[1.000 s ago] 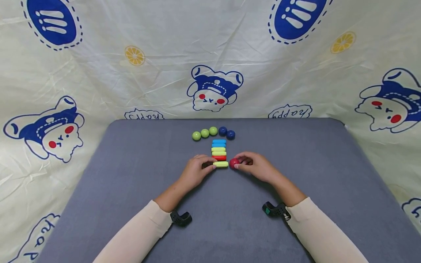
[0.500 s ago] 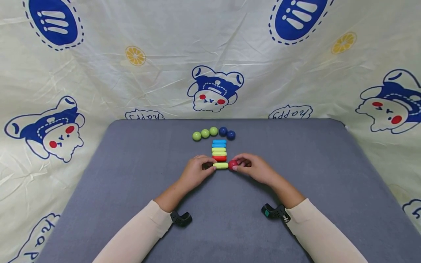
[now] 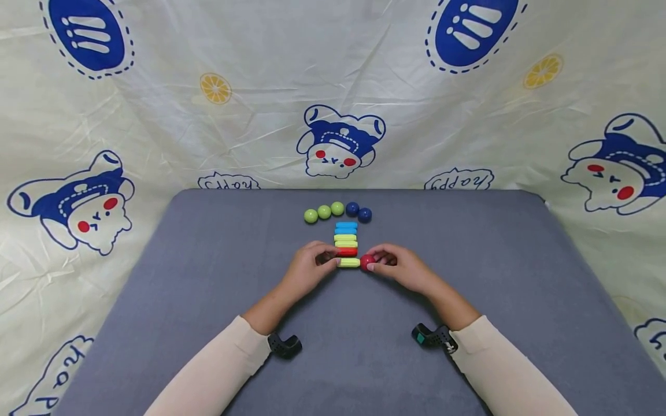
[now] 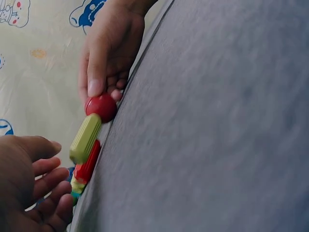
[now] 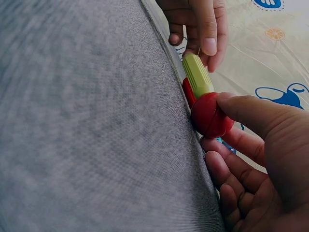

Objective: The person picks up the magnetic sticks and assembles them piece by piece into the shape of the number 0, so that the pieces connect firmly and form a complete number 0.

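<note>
My right hand (image 3: pixel 403 266) pinches a red ball (image 5: pixel 206 115) between thumb and fingers. A yellow-green ribbed rod (image 4: pixel 86 138) touches the ball with its right end. Close to the rod's other end is my left hand (image 3: pixel 308 268); in the left wrist view its thumb and fingers stand apart from the rod. Just beyond lies a red rod (image 3: pixel 347 252), first in a column of short rods, with yellow rods (image 3: pixel 346 238) and blue rods (image 3: pixel 346 225) farther back.
Behind the column, several green balls (image 3: pixel 324 212) and two dark blue balls (image 3: pixel 359 211) form an arc. All lie on a grey cloth-covered table (image 3: pixel 333 358). A printed curtain (image 3: pixel 260 133) hangs past its far edge. Each wrist wears a black camera mount (image 3: pixel 284 346).
The red ball, in my right hand, has moved left and slightly nearer to me, and now meets the yellow-green rod's end. My left fingers have come off the rod and shifted slightly left.
</note>
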`<state>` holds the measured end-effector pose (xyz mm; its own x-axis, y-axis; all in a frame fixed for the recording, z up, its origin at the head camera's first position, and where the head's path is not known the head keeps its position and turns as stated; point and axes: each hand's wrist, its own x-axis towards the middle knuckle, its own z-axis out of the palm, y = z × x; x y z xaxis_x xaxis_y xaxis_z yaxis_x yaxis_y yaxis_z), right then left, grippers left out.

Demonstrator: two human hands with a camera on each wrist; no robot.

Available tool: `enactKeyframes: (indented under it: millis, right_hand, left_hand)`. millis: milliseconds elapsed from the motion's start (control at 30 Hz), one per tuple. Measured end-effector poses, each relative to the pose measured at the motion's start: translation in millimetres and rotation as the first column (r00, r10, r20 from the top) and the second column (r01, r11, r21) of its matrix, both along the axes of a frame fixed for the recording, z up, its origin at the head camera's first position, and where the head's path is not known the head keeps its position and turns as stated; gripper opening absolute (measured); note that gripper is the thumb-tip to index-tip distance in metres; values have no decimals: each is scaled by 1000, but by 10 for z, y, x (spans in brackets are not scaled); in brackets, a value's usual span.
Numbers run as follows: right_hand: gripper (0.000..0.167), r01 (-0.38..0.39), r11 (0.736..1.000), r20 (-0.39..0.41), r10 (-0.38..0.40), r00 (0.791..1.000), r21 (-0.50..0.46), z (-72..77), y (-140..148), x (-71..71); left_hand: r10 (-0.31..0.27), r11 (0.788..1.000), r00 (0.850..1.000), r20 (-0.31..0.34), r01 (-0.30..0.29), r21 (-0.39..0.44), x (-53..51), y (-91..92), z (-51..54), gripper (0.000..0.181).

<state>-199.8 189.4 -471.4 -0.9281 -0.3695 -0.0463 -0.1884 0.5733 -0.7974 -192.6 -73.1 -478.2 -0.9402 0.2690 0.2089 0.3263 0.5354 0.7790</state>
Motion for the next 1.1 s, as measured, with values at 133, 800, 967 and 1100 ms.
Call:
enactKeyframes:
  millis: [133,800,967,1100]
  right_hand:
    - [32,1,1000,12,-1,1000,4,7,-6,-3]
    - [31,-7,1000,1,7,1000,-8,15,-10,27]
    - [29,-7,1000,12,7,1000,6,-6,2,9]
    - [30,-5,1000,9,5,1000,6,0,-6,4]
  left_hand:
    - [31,999,999,-16,-30,38,-31,-50,48,23]
    - [113,985,994,9,-113,127,-300,-322,210,34]
    - [145,984,989,1,-144,106,-406,-364,188,33]
    - [171,982,985,-10,-170,77,-491,-378,187,32]
